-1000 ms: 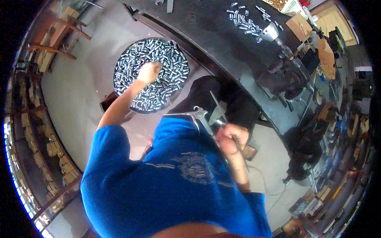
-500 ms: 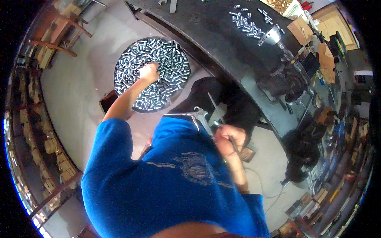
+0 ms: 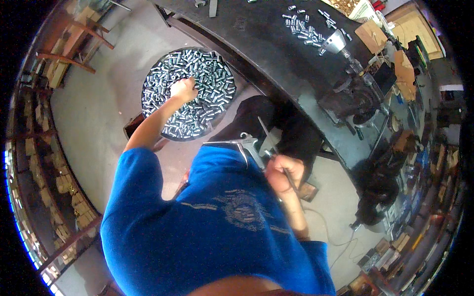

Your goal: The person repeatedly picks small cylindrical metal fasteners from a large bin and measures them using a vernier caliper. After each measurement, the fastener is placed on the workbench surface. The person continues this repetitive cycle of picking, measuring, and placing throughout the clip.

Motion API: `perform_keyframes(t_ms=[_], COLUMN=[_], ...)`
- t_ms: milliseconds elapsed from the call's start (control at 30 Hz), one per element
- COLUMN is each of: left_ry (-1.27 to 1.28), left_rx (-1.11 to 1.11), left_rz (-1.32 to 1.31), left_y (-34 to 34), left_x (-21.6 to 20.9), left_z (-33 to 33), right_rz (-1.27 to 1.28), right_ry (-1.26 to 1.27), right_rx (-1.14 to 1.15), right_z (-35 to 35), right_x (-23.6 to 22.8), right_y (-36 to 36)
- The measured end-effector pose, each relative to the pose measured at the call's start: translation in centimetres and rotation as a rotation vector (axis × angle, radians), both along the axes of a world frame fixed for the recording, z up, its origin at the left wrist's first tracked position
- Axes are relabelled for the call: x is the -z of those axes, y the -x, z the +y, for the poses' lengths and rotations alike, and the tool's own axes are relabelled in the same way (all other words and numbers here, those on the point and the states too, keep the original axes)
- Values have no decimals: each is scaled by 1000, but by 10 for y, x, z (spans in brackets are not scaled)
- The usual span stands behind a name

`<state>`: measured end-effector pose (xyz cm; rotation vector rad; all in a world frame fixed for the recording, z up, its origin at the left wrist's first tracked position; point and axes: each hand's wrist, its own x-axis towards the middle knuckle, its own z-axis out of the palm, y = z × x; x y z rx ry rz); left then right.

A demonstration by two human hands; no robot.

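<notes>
My left hand reaches into a round container heaped with small shiny metal cylindrical parts. Its fingers curl down among the parts, so anything in them is hidden. Close to my right thigh, my right hand is closed around a long thin metal rod, which slants up and to the left. A small shiny metal piece shows at the top of that hand. Just left of it, an air blow gun with a thin nozzle lies across my lap.
A dark workbench runs along the upper right. On it are loose metal parts, a machine with a silver cone-shaped head and cardboard pieces. A wooden stool stands upper left. Shelves of blocks line the left side.
My left hand has shifted very slightly left among the parts. My right hand keeps its hold on the rod, nearly still.
</notes>
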<state>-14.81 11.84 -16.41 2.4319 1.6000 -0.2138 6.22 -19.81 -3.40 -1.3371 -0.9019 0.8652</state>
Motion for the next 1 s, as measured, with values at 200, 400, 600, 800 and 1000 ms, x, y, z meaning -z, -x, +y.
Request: perform_keyframes(t_ms=[200,400,600,800,1000], left_ry=[-19,-88,363,1275,1767], left_rx=[36,42,-204,-218,-243], left_rz=[-42,-128,-715,-1356,-1532], left_y=[26,32,27,-32,-54], left_x=[-1,7,-18,-106,-118], left_z=[-15,-21,-30,-115,-155], right_rz=[-108,-124,-226,-240,-295], right_ry=[-50,-34,-46,-21,-35], right_rx=[-104,-80,-128,-265,-247], right_z=[4,5,10,26,30], right_x=[-3,-6,-11,-28,-33], right_y=[-3,-2,-6,-6,-8])
